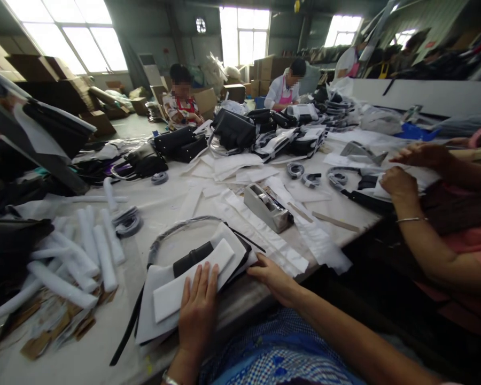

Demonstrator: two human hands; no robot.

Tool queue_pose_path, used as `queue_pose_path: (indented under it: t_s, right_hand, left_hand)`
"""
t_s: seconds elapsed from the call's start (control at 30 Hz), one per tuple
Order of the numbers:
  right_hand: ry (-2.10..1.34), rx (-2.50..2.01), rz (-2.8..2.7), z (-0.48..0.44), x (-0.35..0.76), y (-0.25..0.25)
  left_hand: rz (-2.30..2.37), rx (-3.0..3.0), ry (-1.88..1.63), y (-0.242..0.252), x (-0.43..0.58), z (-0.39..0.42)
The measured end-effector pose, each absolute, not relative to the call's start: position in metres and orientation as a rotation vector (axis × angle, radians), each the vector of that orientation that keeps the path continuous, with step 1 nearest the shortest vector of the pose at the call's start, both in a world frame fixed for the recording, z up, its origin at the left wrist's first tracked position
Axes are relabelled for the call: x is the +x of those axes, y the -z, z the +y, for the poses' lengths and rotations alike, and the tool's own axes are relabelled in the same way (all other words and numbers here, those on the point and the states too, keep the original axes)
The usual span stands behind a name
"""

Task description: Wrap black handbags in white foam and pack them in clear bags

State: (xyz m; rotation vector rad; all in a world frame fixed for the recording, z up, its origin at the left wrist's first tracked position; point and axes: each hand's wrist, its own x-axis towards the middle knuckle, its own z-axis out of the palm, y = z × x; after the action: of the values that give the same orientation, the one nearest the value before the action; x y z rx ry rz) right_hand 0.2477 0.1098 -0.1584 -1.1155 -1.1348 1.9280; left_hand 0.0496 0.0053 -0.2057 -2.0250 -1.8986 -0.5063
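Note:
A black handbag [192, 259] lies on the table before me, with white wrapping sheet [146, 313] over its front. Its handle [172, 229], wrapped in clear film, arches away from me, and a black strap [128, 329] trails at the left. On top rests a folded white pad [166, 300]. My left hand [200, 305] lies flat on that pad, fingers stretched out. At the bag's right end, my right hand [274, 278] grips the corner with thumb and fingers; the fingertips are partly hidden.
A grey tape dispenser [268, 207] stands beyond my right hand among white sheets [260, 227]. White foam rolls [84, 251] heap at the left near coiled straps [127, 222]. Black bags [232, 131] pile farther back. A co-worker's hands [401, 182] handle another bag at the right.

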Motion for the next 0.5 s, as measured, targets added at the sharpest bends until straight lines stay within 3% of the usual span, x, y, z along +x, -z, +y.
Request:
queue_pose_path:
  t_s: [0.2,0.5]
  right_hand:
    - [-2.001,-1.023,-0.714,0.098,0.215,0.142]
    - [-1.944,-0.893,-0.943,0.097,0.206,0.138]
  left_hand:
    - [-1.928,-1.94,0.573,0.206,0.044,0.002]
    - [-1.962,-1.879,0.645,0.208,0.041,0.004]
